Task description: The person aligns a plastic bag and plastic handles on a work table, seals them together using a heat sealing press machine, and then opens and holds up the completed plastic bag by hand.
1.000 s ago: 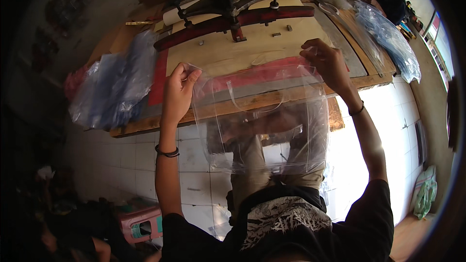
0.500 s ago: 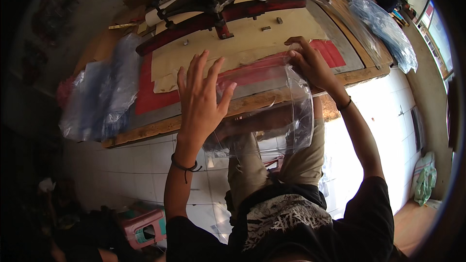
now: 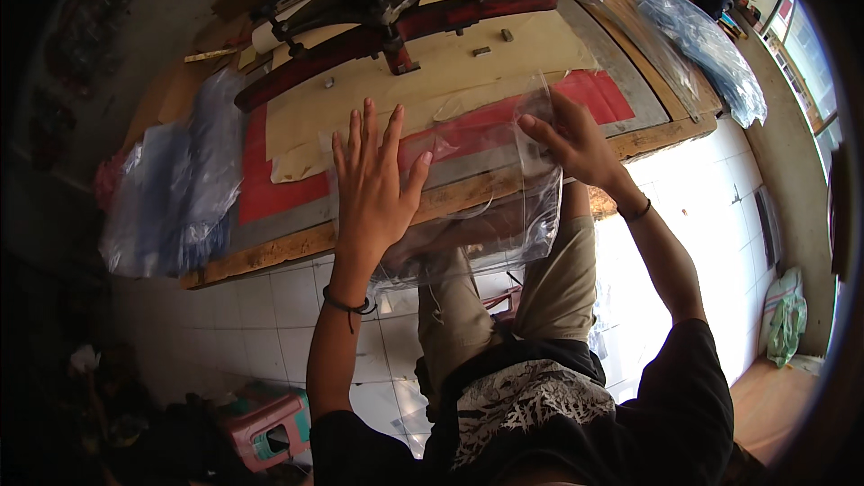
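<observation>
The left hand [image 3: 373, 200] splays — the right [image 3: 576, 146] seemingly pinches clear plastic [image 3: 543, 207].

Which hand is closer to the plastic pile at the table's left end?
Left. The left hand, spread open, is right of the plastic pile, not touching it. The right hand is farther right, at the right side of the clear bag.

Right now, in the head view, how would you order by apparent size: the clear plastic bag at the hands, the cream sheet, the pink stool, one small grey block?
1. Clear plastic bag and cream sheet: too alike to rank; the bag's edges are faint.
2. Pink stool.
3. Small grey block.
</observation>
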`<state>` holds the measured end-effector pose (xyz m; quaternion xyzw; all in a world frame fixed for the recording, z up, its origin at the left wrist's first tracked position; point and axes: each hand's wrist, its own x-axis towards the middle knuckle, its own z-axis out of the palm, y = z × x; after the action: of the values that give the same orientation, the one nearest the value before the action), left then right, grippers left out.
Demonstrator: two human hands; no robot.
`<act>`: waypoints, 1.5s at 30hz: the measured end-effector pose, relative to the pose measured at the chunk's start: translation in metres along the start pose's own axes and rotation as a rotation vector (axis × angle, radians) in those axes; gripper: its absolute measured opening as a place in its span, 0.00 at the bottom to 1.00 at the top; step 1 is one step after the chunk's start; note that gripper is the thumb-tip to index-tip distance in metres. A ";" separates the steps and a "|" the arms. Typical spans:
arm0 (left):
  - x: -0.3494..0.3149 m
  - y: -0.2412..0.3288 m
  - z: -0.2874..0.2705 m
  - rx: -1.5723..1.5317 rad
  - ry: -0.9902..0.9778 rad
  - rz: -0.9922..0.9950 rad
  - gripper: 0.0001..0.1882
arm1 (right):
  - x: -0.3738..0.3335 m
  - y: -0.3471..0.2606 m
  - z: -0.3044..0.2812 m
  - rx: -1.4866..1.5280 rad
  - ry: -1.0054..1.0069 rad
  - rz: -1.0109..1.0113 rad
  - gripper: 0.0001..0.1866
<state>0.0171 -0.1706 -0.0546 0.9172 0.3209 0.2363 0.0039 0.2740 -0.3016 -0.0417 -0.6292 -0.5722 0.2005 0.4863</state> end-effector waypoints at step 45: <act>-0.059 0.011 -0.071 -1.131 0.428 -0.484 0.16 | -0.029 -0.059 -0.030 0.154 0.097 0.014 0.20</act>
<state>-0.0474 -0.2242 -0.0152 0.6080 0.3383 0.5386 0.4753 0.2595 -0.3475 0.0126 -0.6028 -0.5264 0.2166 0.5591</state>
